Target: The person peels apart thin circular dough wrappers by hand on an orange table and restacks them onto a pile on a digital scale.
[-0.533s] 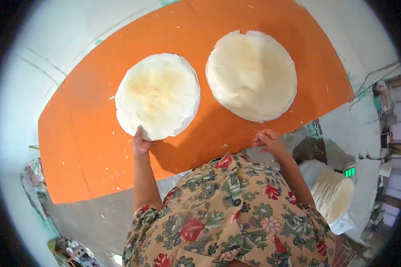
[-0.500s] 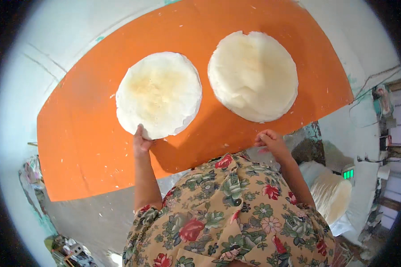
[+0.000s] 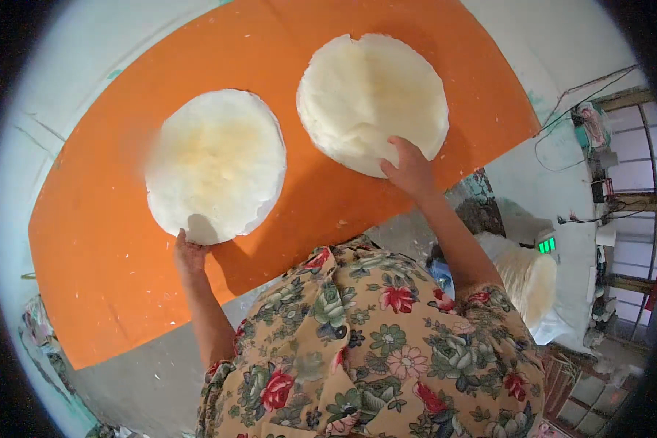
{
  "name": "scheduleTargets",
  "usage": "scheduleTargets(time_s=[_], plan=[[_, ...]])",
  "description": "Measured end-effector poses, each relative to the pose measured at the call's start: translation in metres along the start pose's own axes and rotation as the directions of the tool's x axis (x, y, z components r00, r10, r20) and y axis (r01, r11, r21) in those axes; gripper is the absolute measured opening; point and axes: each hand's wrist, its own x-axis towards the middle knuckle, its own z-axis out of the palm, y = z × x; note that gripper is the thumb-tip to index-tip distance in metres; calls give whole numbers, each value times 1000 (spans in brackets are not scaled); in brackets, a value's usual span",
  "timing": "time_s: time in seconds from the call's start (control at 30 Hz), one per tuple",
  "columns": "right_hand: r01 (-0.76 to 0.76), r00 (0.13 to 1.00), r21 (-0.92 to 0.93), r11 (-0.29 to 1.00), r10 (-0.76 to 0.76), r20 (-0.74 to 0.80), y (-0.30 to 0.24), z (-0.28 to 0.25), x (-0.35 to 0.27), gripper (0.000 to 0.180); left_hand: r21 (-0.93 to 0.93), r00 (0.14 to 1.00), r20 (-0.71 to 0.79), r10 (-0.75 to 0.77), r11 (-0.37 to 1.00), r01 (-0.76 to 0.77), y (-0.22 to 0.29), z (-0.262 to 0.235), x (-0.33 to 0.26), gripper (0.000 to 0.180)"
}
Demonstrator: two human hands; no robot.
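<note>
Left hand (image 3: 190, 252): at the near rim of the left disc (image 3: 215, 171), between six and seven o'clock on it. One digit points up along the outside of the rim; the other fingers are bunched and partly hidden, so whether they grasp the rim or only rest against it, I cannot tell. A small dark shadow falls on the disc just above this hand.

Right hand (image 3: 409, 169): over the right disc (image 3: 372, 98), at about five o'clock on it. It is loosely open, thumb and forefinger parted and both pointing inward over the pale face. It is not closed round anything that shows; whether the fingertips press on the surface, I cannot tell.

Both discs are round, off-white and rough-edged, with a yellowish tint toward the middle. They lie apart on the orange table (image 3: 117, 248), the right disc at two o'clock from the left one. From the middle of the view, the left disc sits at ten o'clock and the right disc at one.

A flowered shirt (image 3: 372, 350) fills six o'clock. Off the table, between three and four, is a pale stack (image 3: 536, 285) with clear plastic (image 3: 551, 330) at its lower end; a green light (image 3: 547, 244) glows just above.
</note>
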Motion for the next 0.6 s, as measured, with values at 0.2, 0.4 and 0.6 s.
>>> scheduleTargets(time_s=[0.2,0.4,0.6], plan=[[250,968,-78,965,-251,0,15,45,32,62,695,693,-113,712,555,-457,-25,96,-57,44],[395,918,-150,906,-385,97,25,63,25,69,566,990,90,112,812,-143,-102,244,-86,35],[457,888,-268,848,-454,77,32,85,13,78,528,987,99,124,834,-158,-184,322,-35,26]])
